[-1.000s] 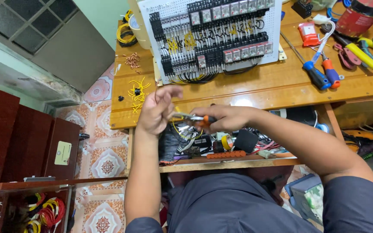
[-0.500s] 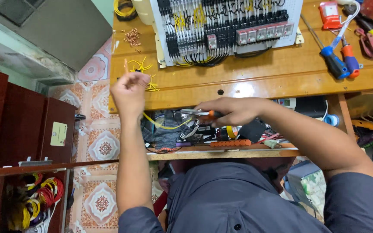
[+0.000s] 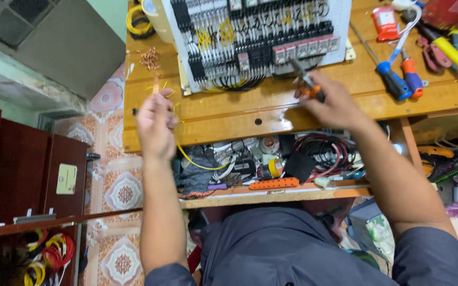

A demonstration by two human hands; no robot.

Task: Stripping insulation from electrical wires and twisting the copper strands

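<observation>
My left hand (image 3: 156,124) is raised over the left part of the wooden bench (image 3: 223,114), fingers closed on a yellow wire (image 3: 197,164) that droops below the bench edge. A small copper piece (image 3: 156,83) sticks up above the fingers. My right hand (image 3: 335,106) grips orange-handled pliers (image 3: 304,79), whose jaws point up at the lower edge of the white wiring panel (image 3: 255,37). The panel carries rows of relays, terminal blocks and black and yellow wires.
A pile of copper lugs (image 3: 149,58) lies at the bench's back left. A blue screwdriver (image 3: 392,83), an orange screwdriver (image 3: 411,77) and other hand tools (image 3: 451,50) lie on the right. The lower shelf holds an orange power strip (image 3: 274,184), a tape roll (image 3: 275,168) and red cables (image 3: 329,151).
My right hand has lifted the pliers from below the bench edge up to the panel. The yellow wire has left the pliers and hangs from my left hand, which stayed at the left.
</observation>
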